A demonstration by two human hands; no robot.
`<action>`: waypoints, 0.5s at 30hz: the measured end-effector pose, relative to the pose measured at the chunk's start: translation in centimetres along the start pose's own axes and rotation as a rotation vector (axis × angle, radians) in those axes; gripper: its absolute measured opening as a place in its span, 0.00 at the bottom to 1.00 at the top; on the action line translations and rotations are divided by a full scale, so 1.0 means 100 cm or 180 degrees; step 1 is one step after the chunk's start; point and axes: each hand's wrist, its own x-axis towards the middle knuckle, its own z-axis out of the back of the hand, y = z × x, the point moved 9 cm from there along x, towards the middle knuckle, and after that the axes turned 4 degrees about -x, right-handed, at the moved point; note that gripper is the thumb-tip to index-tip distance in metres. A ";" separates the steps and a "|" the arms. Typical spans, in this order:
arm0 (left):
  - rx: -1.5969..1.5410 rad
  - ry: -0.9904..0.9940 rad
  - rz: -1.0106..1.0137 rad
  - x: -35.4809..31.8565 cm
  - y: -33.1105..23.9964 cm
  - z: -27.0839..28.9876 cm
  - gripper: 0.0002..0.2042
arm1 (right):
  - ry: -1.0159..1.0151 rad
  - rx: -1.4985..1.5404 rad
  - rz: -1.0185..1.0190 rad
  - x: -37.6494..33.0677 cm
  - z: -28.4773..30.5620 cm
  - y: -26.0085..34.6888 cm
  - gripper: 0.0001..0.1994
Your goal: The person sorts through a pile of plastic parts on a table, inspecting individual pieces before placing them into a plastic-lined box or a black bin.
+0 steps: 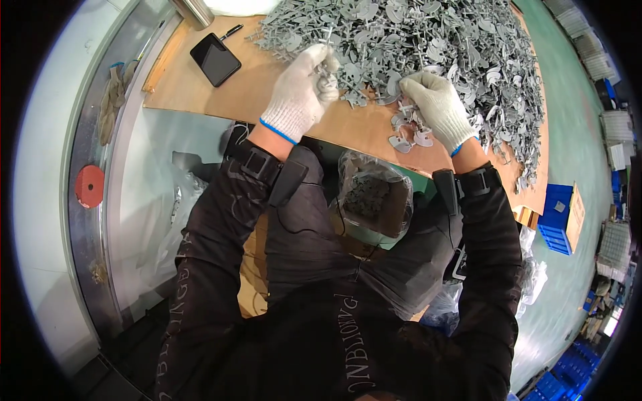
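A large heap of small grey metal parts (pixel 428 40), some flat and curved, some thin and cross-like, covers much of the wooden table (pixel 190 90). At its near left edge my left hand (pixel 301 90), in a white knit glove with a blue cuff, is closed; a thin grey metal part (pixel 328 35) sticks up from its fingertips. My right hand (pixel 438 107), gloved alike, lies at the heap's near edge with its fingers curled in. What its fingers hold, if anything, is hidden. Just under it lies a small group of flat curved parts (pixel 401 143).
A black phone (pixel 215 60) and a pen (pixel 232 31) lie left of the heap, near a metal cylinder (pixel 194 12). Below the table edge, between my knees, stands a plastic-lined box (pixel 394 207) with grey parts inside. A blue crate (pixel 556 217) stands right of the table.
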 end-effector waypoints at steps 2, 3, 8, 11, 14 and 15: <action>-0.0494 0.0032 0.0195 -0.006 0.011 -0.008 0.09 | 0.0106 -0.0017 -0.0140 -0.006 0.008 -0.006 0.17; -0.0742 0.0044 0.0292 -0.009 0.016 -0.014 0.09 | 0.0213 -0.0041 -0.0284 -0.012 0.011 -0.007 0.17; -0.0922 -0.0015 0.0355 -0.019 0.033 -0.026 0.09 | -0.0385 -0.0907 -0.0068 -0.032 0.046 0.003 0.16; -0.1133 0.0123 0.0459 -0.021 0.041 -0.024 0.09 | -0.0274 -0.0318 0.0003 -0.038 0.026 0.009 0.16; -0.1025 -0.0008 0.0641 -0.028 0.051 -0.030 0.09 | -0.0122 0.0329 -0.0082 -0.040 0.007 0.015 0.16; -0.0970 -0.0085 0.0721 -0.032 0.055 -0.030 0.09 | -0.0007 0.0685 -0.0201 -0.041 -0.001 0.014 0.16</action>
